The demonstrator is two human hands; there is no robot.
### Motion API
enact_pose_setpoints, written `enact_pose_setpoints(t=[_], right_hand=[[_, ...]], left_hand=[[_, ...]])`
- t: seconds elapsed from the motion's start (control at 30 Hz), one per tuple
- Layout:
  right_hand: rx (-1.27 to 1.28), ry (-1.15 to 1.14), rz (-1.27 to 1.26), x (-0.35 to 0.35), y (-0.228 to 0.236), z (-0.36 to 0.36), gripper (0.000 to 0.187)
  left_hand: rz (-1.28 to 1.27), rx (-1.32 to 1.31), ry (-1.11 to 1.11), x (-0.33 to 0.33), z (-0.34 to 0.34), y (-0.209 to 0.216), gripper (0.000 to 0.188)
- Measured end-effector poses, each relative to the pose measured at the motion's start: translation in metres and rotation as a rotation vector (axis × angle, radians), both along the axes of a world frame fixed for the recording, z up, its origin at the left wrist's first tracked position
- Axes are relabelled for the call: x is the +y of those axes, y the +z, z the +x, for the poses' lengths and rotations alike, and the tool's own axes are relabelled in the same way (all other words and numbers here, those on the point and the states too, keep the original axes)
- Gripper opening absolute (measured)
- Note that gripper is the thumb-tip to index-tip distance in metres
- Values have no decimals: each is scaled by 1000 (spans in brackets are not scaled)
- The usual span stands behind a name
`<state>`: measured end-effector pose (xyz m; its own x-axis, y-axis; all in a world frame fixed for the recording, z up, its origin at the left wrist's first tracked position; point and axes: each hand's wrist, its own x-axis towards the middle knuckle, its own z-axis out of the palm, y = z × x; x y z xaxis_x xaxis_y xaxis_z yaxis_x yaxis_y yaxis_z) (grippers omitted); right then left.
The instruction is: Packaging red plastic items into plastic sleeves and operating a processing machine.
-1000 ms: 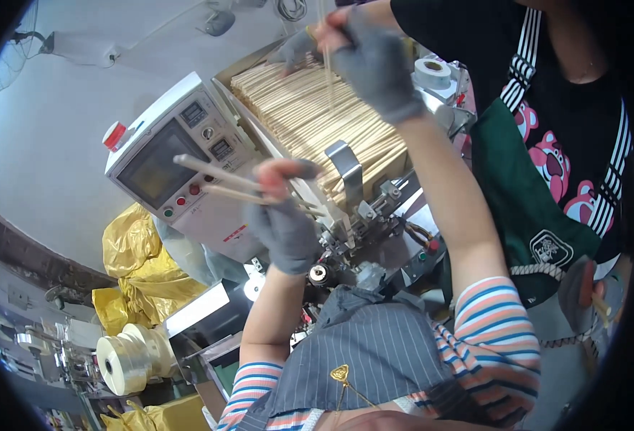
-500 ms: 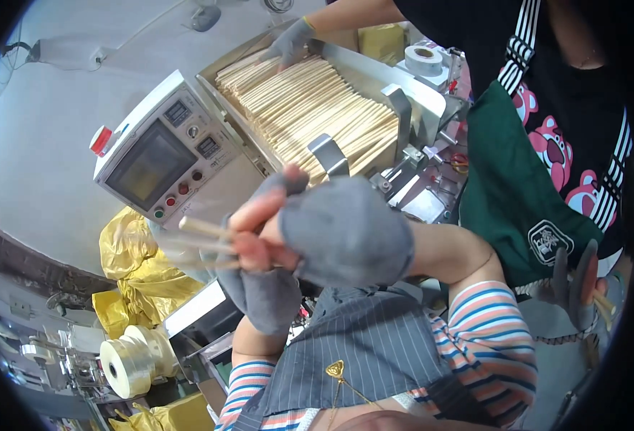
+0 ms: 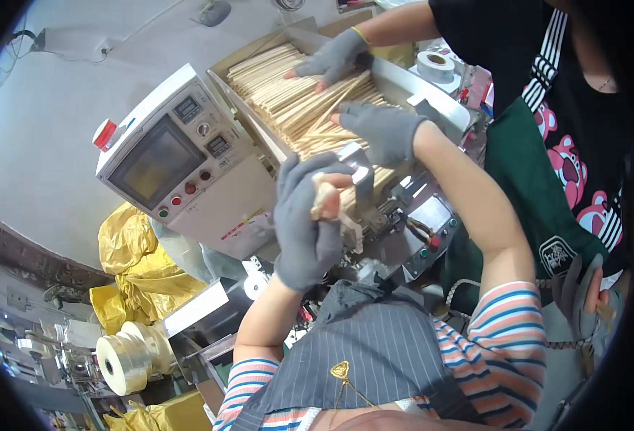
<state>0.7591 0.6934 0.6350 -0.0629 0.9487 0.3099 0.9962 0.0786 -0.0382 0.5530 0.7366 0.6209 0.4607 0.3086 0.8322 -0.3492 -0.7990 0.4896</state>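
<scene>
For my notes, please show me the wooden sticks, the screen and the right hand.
Wooden sticks [image 3: 299, 108], head view: pile's top.
Screen [image 3: 157, 159], head view: its middle.
Right hand [image 3: 389, 134], head view: gloved back.

Left hand: grey glove, fingers curled about a pale piece; mostly covered, kind and count uncertain.
Right hand: palm side hidden; contact with the sticks beneath cannot be told.
Sticks: partly screened by the right hand and the co-worker's gloved hand.
Co-worker: head cut off at upper right.
Lower-right hand: beside the dark rim; its pale load too small to identify.
Mechanism: partly behind the left hand and apron.
Screen: contents too faint to make out.
Fan: cut by the left rim.
Cable coil: cut by the upper edge.
Lower-left equipment: small, blurred.
</scene>
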Motion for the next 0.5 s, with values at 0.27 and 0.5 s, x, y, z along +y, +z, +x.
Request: enact_pose_setpoints(t=[0.27,0.5], right_hand=[[-298,-19,-103,59,0,-8,72],[-368,12,81,101,-1,3,85]], left_hand=[[-213,-66,-69,-2,17,-20,40],[-134,-183,-101,-7,17,-16,15]])
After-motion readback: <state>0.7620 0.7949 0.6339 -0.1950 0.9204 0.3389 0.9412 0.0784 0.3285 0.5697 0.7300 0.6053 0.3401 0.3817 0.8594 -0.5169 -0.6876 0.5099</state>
